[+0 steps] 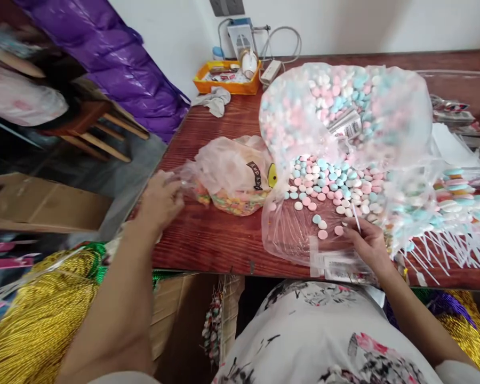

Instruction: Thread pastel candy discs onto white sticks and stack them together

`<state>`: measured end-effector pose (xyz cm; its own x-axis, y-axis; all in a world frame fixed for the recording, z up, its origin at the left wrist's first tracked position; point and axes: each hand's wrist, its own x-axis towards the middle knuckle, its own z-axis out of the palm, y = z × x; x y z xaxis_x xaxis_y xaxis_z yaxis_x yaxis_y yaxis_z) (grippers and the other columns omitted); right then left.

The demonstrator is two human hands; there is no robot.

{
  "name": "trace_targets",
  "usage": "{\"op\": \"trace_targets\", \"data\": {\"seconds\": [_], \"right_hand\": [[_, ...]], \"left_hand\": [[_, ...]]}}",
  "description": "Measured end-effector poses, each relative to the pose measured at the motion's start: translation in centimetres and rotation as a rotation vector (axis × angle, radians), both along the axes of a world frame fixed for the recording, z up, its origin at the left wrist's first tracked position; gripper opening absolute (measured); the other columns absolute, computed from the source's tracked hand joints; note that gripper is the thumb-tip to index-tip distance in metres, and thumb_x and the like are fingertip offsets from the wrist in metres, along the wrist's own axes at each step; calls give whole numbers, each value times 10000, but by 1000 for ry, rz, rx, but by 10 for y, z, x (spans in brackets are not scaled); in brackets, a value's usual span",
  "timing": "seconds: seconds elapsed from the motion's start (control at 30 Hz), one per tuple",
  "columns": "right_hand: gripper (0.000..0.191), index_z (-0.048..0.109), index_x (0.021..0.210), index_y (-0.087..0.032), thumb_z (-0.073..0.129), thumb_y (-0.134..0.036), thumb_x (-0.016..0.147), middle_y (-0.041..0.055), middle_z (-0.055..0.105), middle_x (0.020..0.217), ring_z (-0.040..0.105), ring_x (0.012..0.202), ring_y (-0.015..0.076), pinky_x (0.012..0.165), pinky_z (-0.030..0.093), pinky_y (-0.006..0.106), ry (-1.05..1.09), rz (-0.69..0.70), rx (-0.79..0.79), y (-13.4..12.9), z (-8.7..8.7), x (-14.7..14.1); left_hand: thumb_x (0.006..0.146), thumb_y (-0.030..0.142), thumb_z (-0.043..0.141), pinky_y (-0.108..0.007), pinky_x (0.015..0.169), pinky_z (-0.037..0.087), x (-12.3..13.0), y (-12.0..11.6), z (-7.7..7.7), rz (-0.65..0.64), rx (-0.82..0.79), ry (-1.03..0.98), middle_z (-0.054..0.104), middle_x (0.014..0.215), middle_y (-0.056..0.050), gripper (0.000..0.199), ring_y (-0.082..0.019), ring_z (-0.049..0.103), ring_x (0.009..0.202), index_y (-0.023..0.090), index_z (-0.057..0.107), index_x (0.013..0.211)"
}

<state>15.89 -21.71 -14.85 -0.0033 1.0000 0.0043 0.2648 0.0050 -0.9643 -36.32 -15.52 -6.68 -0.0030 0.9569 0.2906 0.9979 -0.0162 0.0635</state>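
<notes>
My left hand point(160, 201), a little blurred, is at the table's left edge with its fingers curled on the gathered end of a clear plastic bag point(228, 160). Small orange, yellow and green pieces lie in the bottom of that bag. My right hand point(367, 242) pinches a thin white stick point(356, 216), held upright over loose candies. These flat round candies point(332, 181), pink, white and light blue, spill from the mouth of a large clear bag point(404, 106). To the right of my right hand lie candies on white sticks point(456, 205) in a heap.
An orange tray point(208, 85) with small items stands at the back, beside a crumpled cloth point(216, 100) and a white power strip point(271, 72). Golden tinsel point(36, 309) hangs at the lower left. A stool point(92, 122) and a cardboard box point(44, 202) are on the floor.
</notes>
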Motion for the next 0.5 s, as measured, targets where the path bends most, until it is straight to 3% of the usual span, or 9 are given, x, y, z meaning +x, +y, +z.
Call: {"op": "trace_targets", "data": {"seconds": [0.1,0.17,0.2,0.33,0.43,0.5], "right_hand": [[206,715,1045,-233,654,-317,867,4,677,810,594,718,154,654,470,283,-53,64,69,3,11,3],[193,714,1055,-246,644,-294,881,11,687,839,607,730,155,652,477,281,-88,137,167,11,29,-3],[190,713,1058,-251,641,-279,885,11,685,838,607,724,151,641,474,275,-106,189,227,17,41,-9],[218,684,1107,-226,585,-212,913,11,661,778,578,641,128,591,458,261,-178,408,474,41,92,-61],[288,657,1188,-221,518,-207,936,42,682,878,599,689,139,614,474,266,-290,574,688,67,123,-119],[359,616,1278,-227,532,-293,935,86,679,1080,631,819,182,676,501,298,-449,536,753,94,137,-158]], "left_hand": [[782,124,542,-482,1112,423,26,-38,-7,19,258,-67,609,1347,-88,345,-256,525,1290,177,653,1105],[810,122,518,-395,1032,491,55,-51,1,-42,393,-157,692,1179,-68,321,-205,627,1117,189,660,1090],[823,120,501,-363,975,516,70,-51,7,-87,383,-187,714,1089,-55,291,-189,653,1026,193,668,1050],[794,108,478,-361,786,533,120,-15,19,-278,60,-113,683,876,-83,202,-222,637,840,162,661,858],[812,130,486,-449,884,501,151,29,17,-353,-9,-68,652,948,-143,158,-284,599,954,143,643,816],[864,151,460,-459,932,482,177,50,13,-411,-33,-75,650,985,-134,192,-280,588,1000,158,651,844]]}}
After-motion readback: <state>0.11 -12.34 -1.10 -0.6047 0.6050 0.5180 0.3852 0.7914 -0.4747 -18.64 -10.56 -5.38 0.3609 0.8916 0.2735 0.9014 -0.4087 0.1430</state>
